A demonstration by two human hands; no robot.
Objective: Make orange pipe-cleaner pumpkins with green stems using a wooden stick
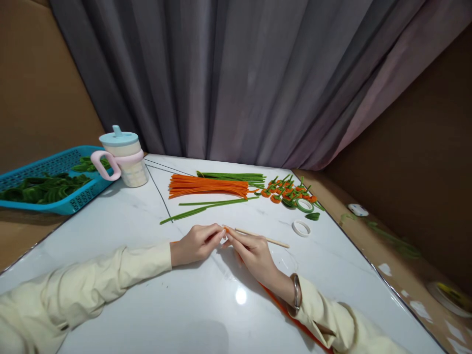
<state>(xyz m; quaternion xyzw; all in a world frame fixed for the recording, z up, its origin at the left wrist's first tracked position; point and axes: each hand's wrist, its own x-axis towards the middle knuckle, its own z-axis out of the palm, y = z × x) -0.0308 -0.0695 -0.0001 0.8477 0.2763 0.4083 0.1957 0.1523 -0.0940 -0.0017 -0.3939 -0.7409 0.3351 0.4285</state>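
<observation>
I see the left hand (199, 244) and right hand (256, 255) meeting, fingertips pinched together on one small orange fuzzy piece (226, 229); it lies between them, equally near both, its long axis hidden from me. One slim pale wooden stick (278, 242) lies just beyond the right fingers, slanting nearer at its right end. Farther from the grip on the white marbled worktop (165, 314) are one bundle of orange fuzzy stems (206, 187), running left to right, and one bundle of green fuzzy stems (236, 176). Rightward sit one green tape ring (305, 212), one white tape ring (301, 235) and orange-and-green flower-like pieces (276, 198) too crowded to count.
</observation>
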